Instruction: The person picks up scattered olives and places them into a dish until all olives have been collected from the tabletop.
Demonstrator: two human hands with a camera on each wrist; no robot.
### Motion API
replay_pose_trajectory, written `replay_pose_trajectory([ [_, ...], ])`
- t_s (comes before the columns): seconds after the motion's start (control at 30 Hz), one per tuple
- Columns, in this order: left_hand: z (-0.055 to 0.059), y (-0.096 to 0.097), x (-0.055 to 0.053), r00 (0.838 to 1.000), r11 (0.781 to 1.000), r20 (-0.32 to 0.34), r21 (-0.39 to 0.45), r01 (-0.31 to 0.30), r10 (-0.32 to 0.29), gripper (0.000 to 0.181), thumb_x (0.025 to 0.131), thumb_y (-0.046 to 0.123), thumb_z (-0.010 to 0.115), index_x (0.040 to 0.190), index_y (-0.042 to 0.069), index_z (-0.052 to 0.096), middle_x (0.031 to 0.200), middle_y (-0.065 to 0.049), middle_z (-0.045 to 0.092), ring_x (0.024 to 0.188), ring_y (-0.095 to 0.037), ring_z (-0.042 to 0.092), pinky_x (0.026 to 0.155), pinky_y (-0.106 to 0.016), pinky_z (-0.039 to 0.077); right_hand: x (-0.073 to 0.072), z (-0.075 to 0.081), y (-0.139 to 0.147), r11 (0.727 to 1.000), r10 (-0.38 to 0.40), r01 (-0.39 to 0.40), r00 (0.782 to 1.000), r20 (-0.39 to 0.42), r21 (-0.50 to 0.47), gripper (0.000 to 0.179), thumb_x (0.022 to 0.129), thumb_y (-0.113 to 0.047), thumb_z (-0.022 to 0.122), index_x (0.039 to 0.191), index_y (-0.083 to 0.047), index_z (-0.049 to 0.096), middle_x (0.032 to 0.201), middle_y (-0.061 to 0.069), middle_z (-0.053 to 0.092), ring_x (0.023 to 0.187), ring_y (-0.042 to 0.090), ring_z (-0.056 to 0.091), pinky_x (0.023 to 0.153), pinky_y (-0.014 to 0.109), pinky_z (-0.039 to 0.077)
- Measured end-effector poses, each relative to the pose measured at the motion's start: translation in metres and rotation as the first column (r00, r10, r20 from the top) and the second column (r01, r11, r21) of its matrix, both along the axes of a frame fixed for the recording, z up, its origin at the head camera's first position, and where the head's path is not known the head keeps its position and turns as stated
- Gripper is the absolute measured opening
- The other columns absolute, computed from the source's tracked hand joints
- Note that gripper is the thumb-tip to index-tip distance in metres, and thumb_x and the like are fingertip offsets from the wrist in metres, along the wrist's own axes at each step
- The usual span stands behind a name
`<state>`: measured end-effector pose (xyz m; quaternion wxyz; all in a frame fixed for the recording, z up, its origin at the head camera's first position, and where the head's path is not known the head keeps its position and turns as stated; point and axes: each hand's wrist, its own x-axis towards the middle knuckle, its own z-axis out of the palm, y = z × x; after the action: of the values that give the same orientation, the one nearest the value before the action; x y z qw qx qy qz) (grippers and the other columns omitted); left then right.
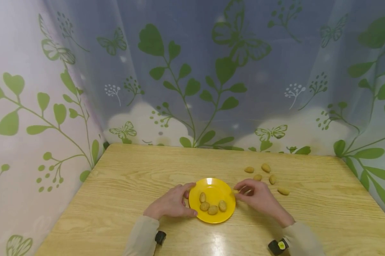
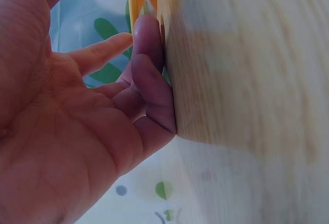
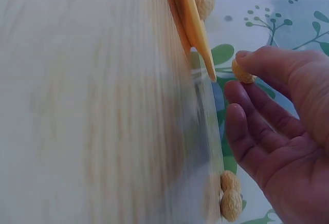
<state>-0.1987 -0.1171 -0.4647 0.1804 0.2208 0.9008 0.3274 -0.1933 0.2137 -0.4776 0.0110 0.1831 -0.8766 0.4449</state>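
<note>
A yellow plate [image 1: 213, 190] lies on the wooden table, with several peanuts [image 1: 213, 209] along its near half. My left hand [image 1: 173, 202] holds the plate's left edge, thumb on the near side and fingers on the far side; in the left wrist view, curled fingers [image 2: 149, 39] meet the rim. Just off the plate's right rim, my right hand [image 1: 254, 195] pinches a peanut [image 3: 242, 72] between thumb and fingertips, slightly above the table. The right wrist view shows this peanut apart from the plate edge [image 3: 193, 18]. Most of the held peanut is hidden from the head view.
Several loose peanuts [image 1: 266, 167] lie on the table [image 1: 141, 170] beyond and to the right of my right hand, the rightmost peanut [image 1: 283, 191] beside the wrist. A curtain [image 1: 192, 89] printed with leaves and butterflies hangs along the table's back and sides.
</note>
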Motion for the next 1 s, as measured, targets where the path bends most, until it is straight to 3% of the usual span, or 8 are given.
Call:
replay_pose_trajectory([
  [0.7,0.0,0.0,0.0,1.0,1.0,0.008,0.002,0.001,-0.001,0.096,0.077,0.038,0.087,0.156,0.011,0.04,0.109,-0.002,0.058,0.079,-0.009,0.054,0.069,-0.022,0.047,-0.002,-0.003,-0.032,0.992,0.118,-0.119,0.992,-0.037,-0.049,0.014,0.09,-0.013,0.077,0.104,-0.013,0.076,0.101,0.006,0.077,0.085,0.008,0.069,0.072,0.025,0.058],
  [1.0,0.0,0.001,0.0,1.0,1.0,0.006,-0.003,-0.007,0.007,0.096,0.076,0.039,0.087,0.156,0.012,0.04,0.108,-0.002,0.058,0.078,-0.009,0.055,0.068,-0.022,0.047,-0.003,0.001,-0.047,0.991,0.133,-0.133,0.991,0.004,-0.035,0.014,0.091,-0.014,0.076,0.105,-0.016,0.076,0.101,0.0,0.076,0.086,0.007,0.067,0.073,0.025,0.058],
])
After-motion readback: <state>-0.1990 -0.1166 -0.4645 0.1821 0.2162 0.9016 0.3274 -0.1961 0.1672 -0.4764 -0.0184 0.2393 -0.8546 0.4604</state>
